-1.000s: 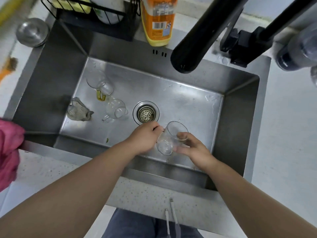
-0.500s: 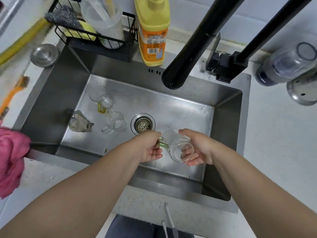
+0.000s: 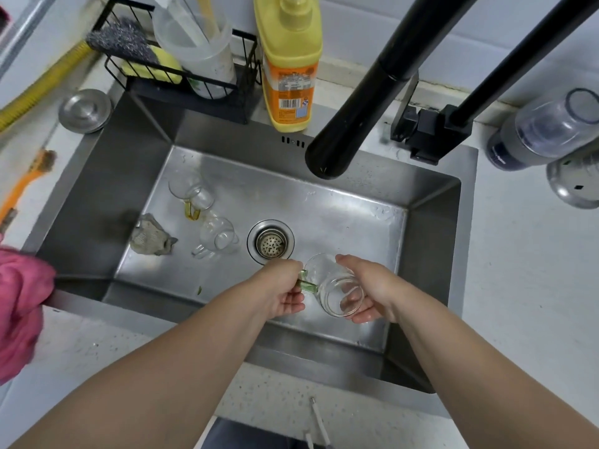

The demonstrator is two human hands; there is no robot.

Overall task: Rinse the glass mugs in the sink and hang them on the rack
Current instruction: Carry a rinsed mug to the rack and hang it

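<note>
Over the front right of the steel sink (image 3: 431, 241), left hand (image 3: 282, 291) pinches the green handle; right hand (image 3: 372, 288) cups the clear glass mug (image 3: 334, 291), tipped mouth-forward. Black faucet spout (image 3: 334, 150) dry: rinse under it, keeping both grips.

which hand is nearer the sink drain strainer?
Left. The left hand sits just below the drain strainer, its knuckles nearly at the rim; the right hand is farther off to the lower right.
</note>
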